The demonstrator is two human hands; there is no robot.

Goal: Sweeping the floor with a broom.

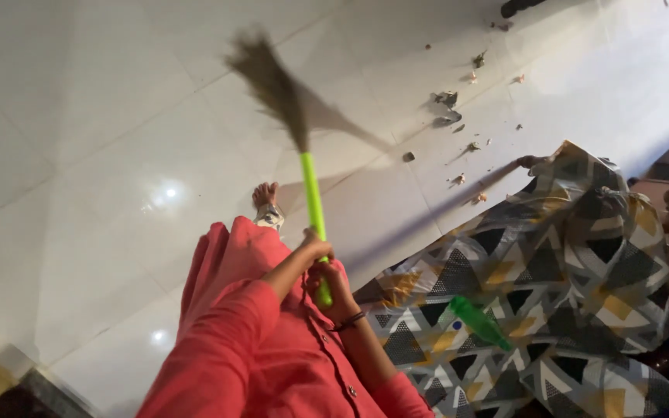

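White floor tiles [79,155] fill most of the frame. A patterned sheet [567,255] covers the lower right, with a green bottle [478,321] lying on it. A red garment [241,348] takes the lower centre, a bare foot [265,195] above it. The broom [303,147] rises from centre to upper middle, its bristles blurred. The left hand [313,248] and right hand [333,290] both clench its green handle. Debris [447,104] lies scattered at upper right.
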